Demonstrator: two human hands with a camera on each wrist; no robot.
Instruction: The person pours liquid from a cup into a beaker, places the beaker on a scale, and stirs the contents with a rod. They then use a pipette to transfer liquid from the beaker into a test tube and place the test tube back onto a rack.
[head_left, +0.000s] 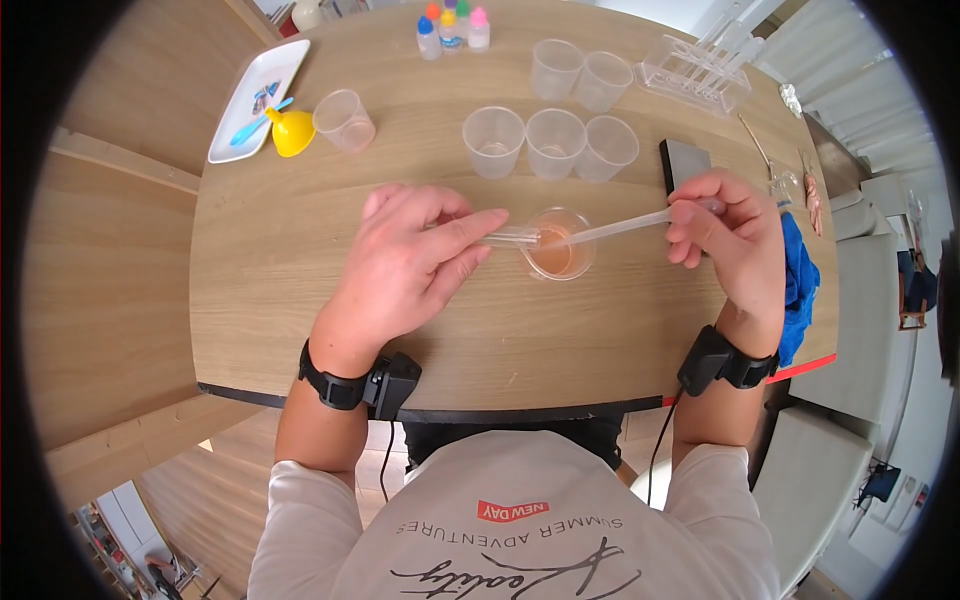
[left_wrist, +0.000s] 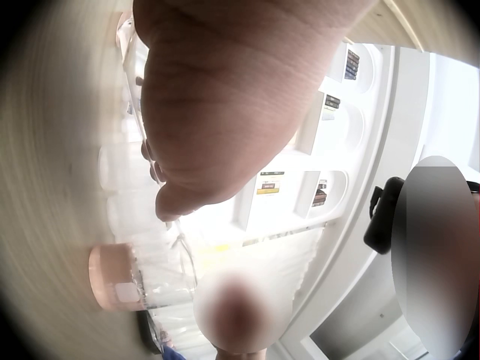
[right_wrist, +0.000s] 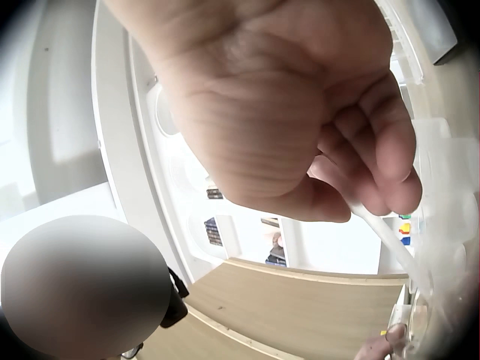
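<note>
A clear plastic cup with orange-pink liquid stands on the table in front of the person. My left hand pinches a clear test tube between thumb and fingers, lying nearly level with its mouth end over the cup. From the other side, my right hand holds a translucent plastic dropper by its bulb end. The dropper slants down to the left, its tip overlapping the tube's mouth above the cup. In the right wrist view the dropper's stem runs out below the curled fingers.
Several clear cups stand beyond, with small dropper bottles and a test tube rack behind. Far left are a cup, yellow funnel and white tray. A grey-black box and blue cloth lie right.
</note>
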